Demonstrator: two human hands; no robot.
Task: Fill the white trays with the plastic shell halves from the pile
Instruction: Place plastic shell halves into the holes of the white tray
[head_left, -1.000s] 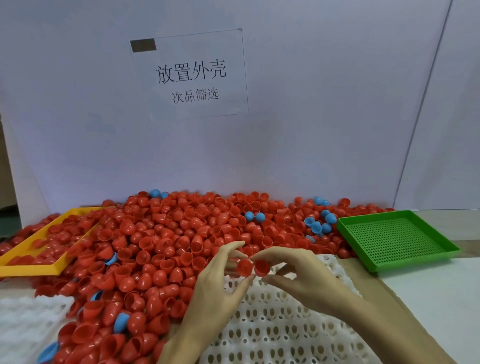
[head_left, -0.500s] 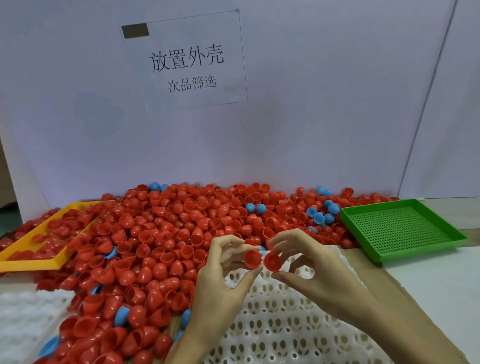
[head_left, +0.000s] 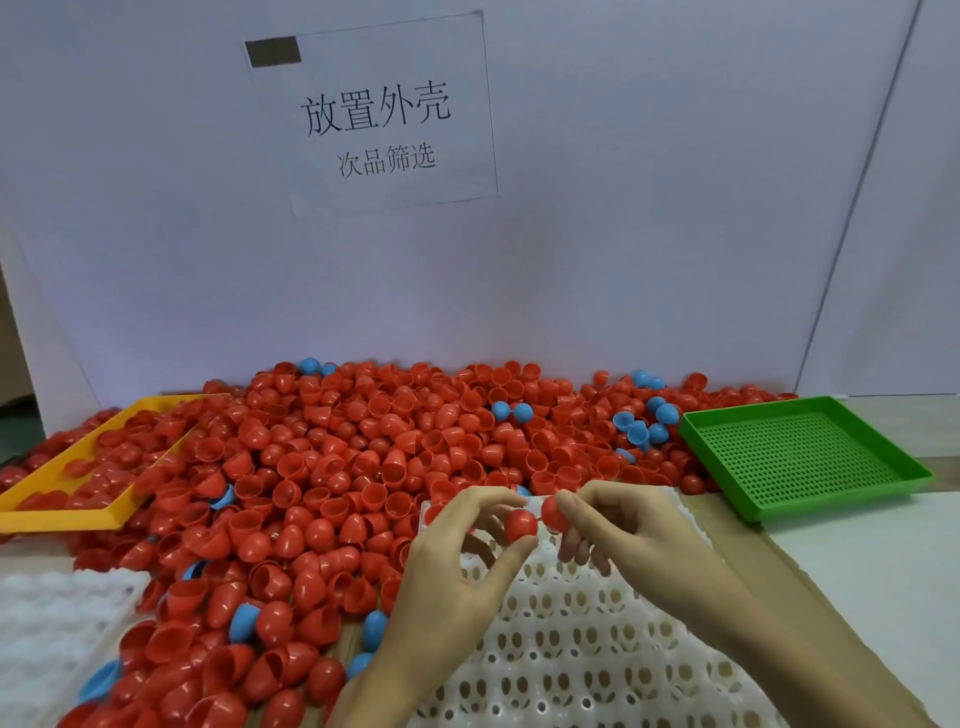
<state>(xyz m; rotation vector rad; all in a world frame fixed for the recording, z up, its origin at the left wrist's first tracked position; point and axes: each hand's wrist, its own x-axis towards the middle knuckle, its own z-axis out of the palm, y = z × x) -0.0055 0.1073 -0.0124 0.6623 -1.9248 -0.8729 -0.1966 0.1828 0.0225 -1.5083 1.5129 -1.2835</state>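
Note:
A big pile of red shell halves (head_left: 363, 457) with a few blue ones covers the table's middle and left. In front of it lies a white tray (head_left: 587, 644) with rows of holed cups, its cups bare. My left hand (head_left: 457, 577) pinches one red shell half (head_left: 519, 524) between thumb and fingertips above the tray's far edge. My right hand (head_left: 623, 530) pinches a second red shell half (head_left: 551, 512) right beside it. The two halves almost touch, domes toward me.
A second white tray (head_left: 52, 623) lies at the lower left. A yellow tray (head_left: 67, 514), partly buried in red shells, sits at the left. A green perforated tray (head_left: 800, 452) stands at the right. A white board with a paper sign (head_left: 374, 114) closes off the back.
Both hands have turned the two red halves so their domes face me instead of their openings. The hands stay together over the tray's far edge; the camera tilted slightly.

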